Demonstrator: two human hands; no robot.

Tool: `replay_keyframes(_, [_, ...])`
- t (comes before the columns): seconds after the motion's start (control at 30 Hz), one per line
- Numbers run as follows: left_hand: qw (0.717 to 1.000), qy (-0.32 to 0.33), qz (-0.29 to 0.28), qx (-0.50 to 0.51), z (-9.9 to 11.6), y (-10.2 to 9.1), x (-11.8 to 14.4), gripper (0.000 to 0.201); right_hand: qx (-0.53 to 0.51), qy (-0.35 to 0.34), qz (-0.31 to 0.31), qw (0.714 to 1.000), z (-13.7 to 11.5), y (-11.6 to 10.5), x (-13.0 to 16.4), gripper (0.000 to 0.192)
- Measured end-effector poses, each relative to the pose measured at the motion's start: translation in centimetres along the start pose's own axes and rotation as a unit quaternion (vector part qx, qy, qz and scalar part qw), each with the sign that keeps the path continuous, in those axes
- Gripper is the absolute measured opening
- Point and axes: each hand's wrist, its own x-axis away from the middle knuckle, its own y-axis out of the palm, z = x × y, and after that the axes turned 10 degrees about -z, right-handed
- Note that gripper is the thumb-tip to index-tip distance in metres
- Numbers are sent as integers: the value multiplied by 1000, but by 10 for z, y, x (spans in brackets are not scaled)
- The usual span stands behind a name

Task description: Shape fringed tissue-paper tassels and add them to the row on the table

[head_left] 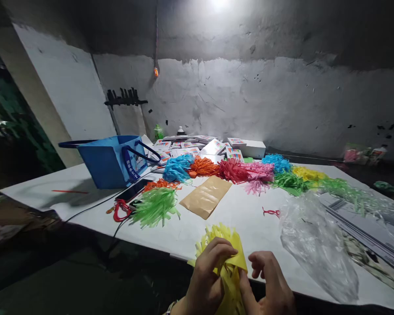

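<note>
A yellow fringed paper piece (221, 238) is held at the near edge of the white table (249, 214). My left hand (207, 276) pinches its folded upper edge with thumb and fingers. My right hand (271, 284) grips the lower part of the same yellow paper, fingers curled beside it. The cut fringe fans out above my left hand and more yellow strips hang down between my palms.
A green fringed bundle (155, 206), a tan envelope (206, 196) and a clear plastic bag (318, 245) lie close by. Further back are several coloured fringe bundles (246, 171), a blue bag (113, 161), a phone (133, 190) and small boxes (213, 148).
</note>
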Motion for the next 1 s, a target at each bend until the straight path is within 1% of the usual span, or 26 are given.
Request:
replay_keyframes(0.03, [1000, -3, -6, 8, 0, 1, 2, 20, 26, -5, -5, 1000, 5, 4, 2, 17])
replay_keyframes(0.1, [999, -12, -17, 33, 0, 1, 5, 17, 82, -49, -33, 995, 18, 7, 6, 33])
replay_keyframes(0.17, [996, -28, -28, 75, 2, -3, 7, 16, 132, -117, -73, 982, 32, 1, 7, 39])
replay_keyframes(0.2, [993, -42, -38, 99, 2, -8, 7, 15, 150, -143, -82, 975, 38, -6, 6, 39])
replay_keyframes(0.23, [989, -57, -55, 124, 3, -13, 8, 14, 162, -160, -74, 971, 42, -13, 4, 40])
replay_keyframes(0.3, [976, -82, -117, 164, 5, -28, 8, 12, 176, -174, -20, 969, 45, -31, -3, 42])
replay_keyframes(0.33, [969, -91, -146, 175, 5, -36, 8, 14, 176, -182, 1, 967, 44, -39, -7, 43])
replay_keyframes(0.37, [965, -102, -160, 181, 5, -44, 8, 19, 169, -193, 1, 966, 43, -46, -11, 42])
replay_keyframes(0.4, [964, -118, -158, 180, 4, -51, 8, 24, 153, -207, -12, 966, 41, -50, -15, 40])
replay_keyframes(0.47, [967, -162, -113, 162, 3, -61, 7, 35, 111, -236, -52, 964, 37, -53, -20, 34])
replay_keyframes(0.5, [968, -181, -90, 151, 3, -63, 6, 40, 93, -248, -67, 962, 36, -52, -22, 32])
replay_keyframes(0.53, [967, -195, -79, 143, 4, -63, 4, 45, 81, -261, -75, 959, 34, -50, -22, 31])
replay_keyframes(0.6, [960, -216, -95, 149, 5, -59, -1, 53, 71, -284, -90, 952, 31, -46, -22, 29])
replay_keyframes(0.67, [941, -248, -124, 191, 8, -52, -6, 52, 63, -297, -99, 948, 29, -44, -20, 28])
replay_keyframes(0.73, [918, -283, -128, 248, 10, -46, -9, 47, 60, -300, -98, 947, 30, -46, -17, 29])
replay_keyframes(0.77, [909, -294, -116, 270, 10, -44, -9, 45, 62, -301, -96, 947, 31, -48, -15, 29])
replay_keyframes(0.83, [904, -306, -74, 288, 9, -41, -5, 45, 67, -297, -94, 948, 35, -51, -12, 29])
replay_keyframes(0.93, [903, -331, -13, 273, 2, -36, 7, 48, 69, -292, -92, 950, 42, -51, -7, 29])
replay_keyframes(0.97, [901, -339, -10, 271, -2, -35, 12, 46, 67, -295, -88, 949, 44, -50, -5, 29])
replay_keyframes(1.0, [895, -348, -19, 277, -5, -33, 17, 44, 62, -301, -85, 948, 46, -48, -4, 29])
